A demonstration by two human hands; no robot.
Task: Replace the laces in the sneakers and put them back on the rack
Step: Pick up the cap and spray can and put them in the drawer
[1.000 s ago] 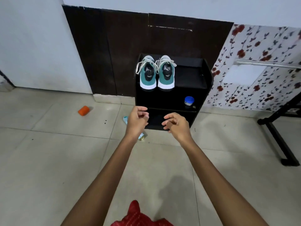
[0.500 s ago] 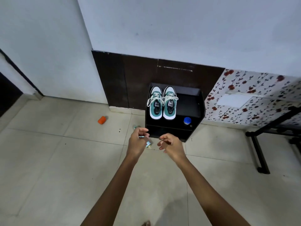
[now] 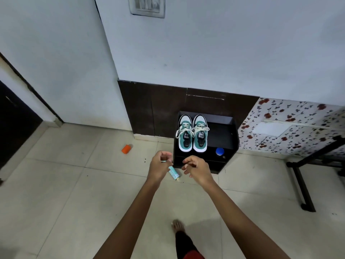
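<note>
Two bare arms reach up from the bottom of the frame toward the middle. Low down between them, one bare foot (image 3: 177,226) stands on the pale floor tiles (image 3: 74,202).

The left hand (image 3: 159,168) is near the middle of the frame. Its fingers are loosely curled and have nothing in them. The right hand (image 3: 196,170) is just beside it on the right, with its fingers loosely bent and holding nothing too. The two hands are close but do not touch.

A small teal tube (image 3: 174,173) lies on the floor and shows between the hands. A bit of teal by the left fingers looks like the far end of that same tube, but it is hard to be sure. Well to the left lies a little orange thing (image 3: 127,148). By the right edge stands a black metal frame (image 3: 302,184).

Just past the hands is the black shoe rack (image 3: 225,131), set against the wall. The sneakers (image 3: 192,141) sit side by side on the left part of its top shelf, toes toward the wall. They are teal, white and black. White laces (image 3: 186,130) run through both shoes and are tied in bows. A blue lid (image 3: 220,151) sits one shelf down, toward the right.

Behind the rack is a dark brown panel (image 3: 158,109). To its right is flower wallpaper (image 3: 289,128). A dark doorway (image 3: 15,118) is at the left edge. At the top of the frame, a switch plate (image 3: 147,6) is on the pale wall.
</note>
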